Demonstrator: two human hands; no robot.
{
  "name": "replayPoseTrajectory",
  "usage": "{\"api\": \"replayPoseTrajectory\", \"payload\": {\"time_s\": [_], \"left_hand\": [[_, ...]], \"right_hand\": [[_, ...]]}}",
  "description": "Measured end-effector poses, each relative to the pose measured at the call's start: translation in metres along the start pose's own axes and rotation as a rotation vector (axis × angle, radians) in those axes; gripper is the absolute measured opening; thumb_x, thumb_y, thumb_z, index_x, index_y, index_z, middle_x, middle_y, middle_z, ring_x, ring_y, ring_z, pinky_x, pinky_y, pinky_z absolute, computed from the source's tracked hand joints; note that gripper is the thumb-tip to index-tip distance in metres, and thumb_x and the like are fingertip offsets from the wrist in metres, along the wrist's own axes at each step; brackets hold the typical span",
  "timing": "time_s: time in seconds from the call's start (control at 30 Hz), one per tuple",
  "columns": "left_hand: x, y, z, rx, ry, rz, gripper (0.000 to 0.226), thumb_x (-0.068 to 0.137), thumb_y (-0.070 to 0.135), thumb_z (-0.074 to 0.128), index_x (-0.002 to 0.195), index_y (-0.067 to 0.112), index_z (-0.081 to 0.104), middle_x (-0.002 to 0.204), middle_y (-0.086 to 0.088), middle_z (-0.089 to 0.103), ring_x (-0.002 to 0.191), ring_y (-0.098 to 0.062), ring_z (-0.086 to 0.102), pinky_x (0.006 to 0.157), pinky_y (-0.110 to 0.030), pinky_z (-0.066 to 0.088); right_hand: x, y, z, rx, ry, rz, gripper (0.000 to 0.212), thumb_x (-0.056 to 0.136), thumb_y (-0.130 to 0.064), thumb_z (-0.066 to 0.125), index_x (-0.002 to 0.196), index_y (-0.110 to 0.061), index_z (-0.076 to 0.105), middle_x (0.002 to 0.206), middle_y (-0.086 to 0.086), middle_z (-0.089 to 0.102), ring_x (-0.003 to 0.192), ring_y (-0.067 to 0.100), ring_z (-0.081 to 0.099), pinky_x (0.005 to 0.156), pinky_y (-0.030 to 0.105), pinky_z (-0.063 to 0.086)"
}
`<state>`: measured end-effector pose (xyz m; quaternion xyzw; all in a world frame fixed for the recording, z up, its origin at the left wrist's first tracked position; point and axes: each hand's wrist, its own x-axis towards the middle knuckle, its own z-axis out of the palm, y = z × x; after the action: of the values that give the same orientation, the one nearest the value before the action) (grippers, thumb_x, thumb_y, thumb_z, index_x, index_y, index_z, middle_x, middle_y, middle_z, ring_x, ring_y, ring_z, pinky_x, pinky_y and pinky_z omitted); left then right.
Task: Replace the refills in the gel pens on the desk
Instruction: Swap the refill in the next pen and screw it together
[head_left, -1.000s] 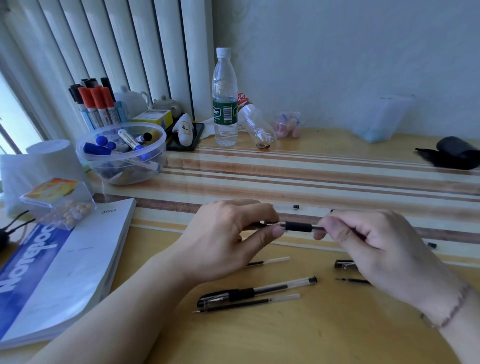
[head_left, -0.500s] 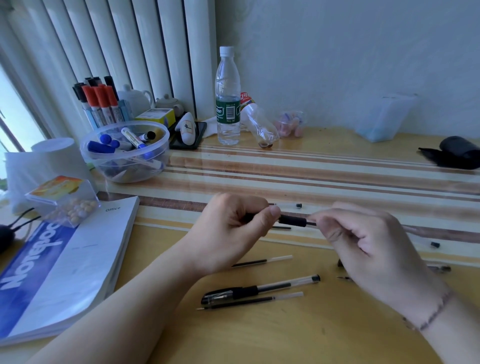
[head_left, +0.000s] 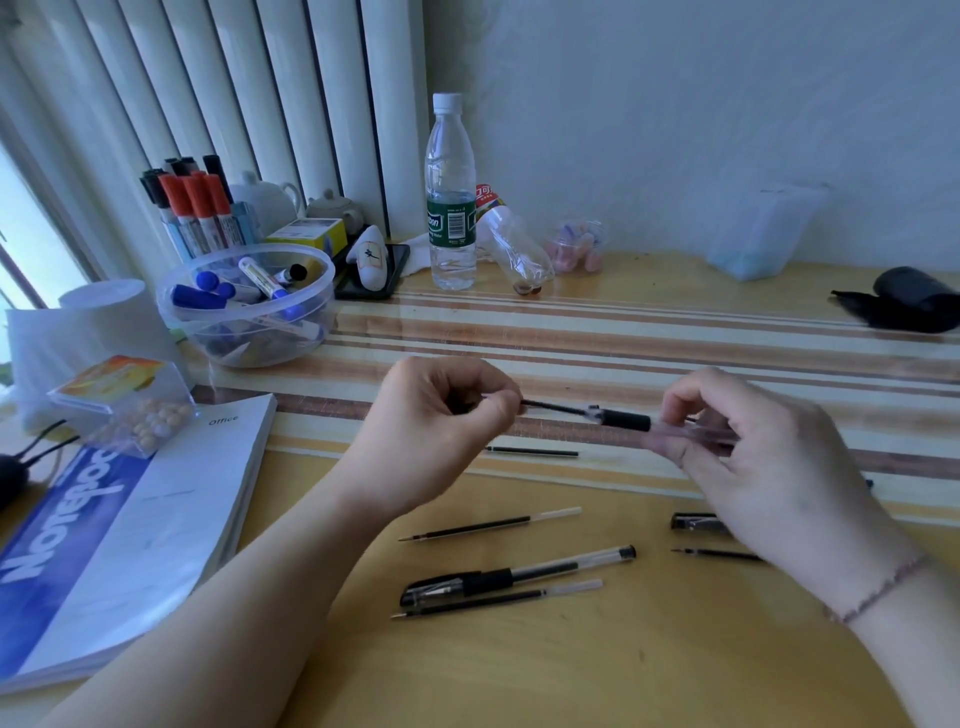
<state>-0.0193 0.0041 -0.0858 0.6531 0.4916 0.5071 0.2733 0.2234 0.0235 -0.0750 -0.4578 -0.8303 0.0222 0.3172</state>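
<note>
Meanwhile, clear bowl (head_left: 249, 332) holds markers — left hand (head_left: 436, 431) pinches refill (head_left: 553, 408), right hand (head_left: 753, 457) grips barrel (head_left: 626, 419).

A clear pen barrel (head_left: 675, 427) with a black grip is held level above the counter (head_left: 623, 665), a black refill (head_left: 553, 408) half drawn from it, while a capped gel pen (head_left: 514, 574) and loose refills (head_left: 488, 526) lie below.

Both forearms are bare, with no sleeves visible. The left hand (head_left: 434, 421) wears nothing. The right hand (head_left: 769, 457) has a thin beaded bracelet (head_left: 878, 590) at the wrist.
</note>
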Motion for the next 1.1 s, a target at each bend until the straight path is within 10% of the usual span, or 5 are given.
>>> {"api": "replayPoseTrajectory", "payload": {"time_s": [0.17,0.3,0.43,0.63,1.1], "left_hand": [[0.006,0.0,-0.009,0.029,0.149,-0.06,0.021,0.088,0.011,0.064,0.07,0.014,0.074,0.047,0.001,0.048,0.039,-0.004,0.033,0.041,-0.013,0.03],[0.003,0.003,-0.002,0.036,0.072,-0.046,0.017,0.084,0.019,0.065,0.07,0.014,0.074,0.053,-0.021,0.043,0.049,-0.018,0.034,0.047,-0.021,0.03],[0.002,0.006,-0.001,0.069,0.007,-0.064,0.017,0.082,0.025,0.064,0.073,0.015,0.074,0.06,-0.031,0.049,0.051,-0.022,0.035,0.049,-0.026,0.029],[0.01,0.003,-0.018,0.15,0.211,-0.115,0.019,0.091,0.022,0.062,0.077,0.019,0.074,0.045,0.004,0.049,0.039,-0.005,0.037,0.041,-0.015,0.034],[0.009,-0.003,-0.008,0.188,0.158,-0.127,0.022,0.091,0.026,0.062,0.076,0.015,0.074,0.038,0.011,0.043,0.036,-0.003,0.036,0.042,-0.014,0.032]], "right_hand": [[0.008,0.026,-0.01,-0.025,0.06,0.219,0.016,0.078,-0.025,0.074,0.076,-0.028,0.059,0.073,-0.013,0.06,0.064,-0.001,0.054,0.047,0.013,0.034],[0.005,0.005,-0.01,0.355,0.031,0.145,0.018,0.079,-0.048,0.06,0.088,-0.036,0.071,0.073,-0.012,0.072,0.063,0.008,0.066,0.049,0.016,0.049],[0.002,0.001,0.002,0.285,-0.026,0.093,0.009,0.077,-0.031,0.071,0.082,-0.037,0.073,0.068,-0.025,0.067,0.062,0.0,0.063,0.046,0.011,0.046],[0.004,-0.004,0.02,0.081,-0.094,0.142,0.008,0.077,-0.041,0.068,0.082,-0.036,0.072,0.088,-0.028,0.062,0.067,-0.003,0.06,0.053,0.016,0.049],[0.005,-0.022,0.04,0.068,-0.392,-0.03,0.021,0.078,-0.053,0.065,0.091,-0.04,0.073,0.1,-0.032,0.062,0.089,-0.002,0.06,0.079,0.028,0.051]]}}
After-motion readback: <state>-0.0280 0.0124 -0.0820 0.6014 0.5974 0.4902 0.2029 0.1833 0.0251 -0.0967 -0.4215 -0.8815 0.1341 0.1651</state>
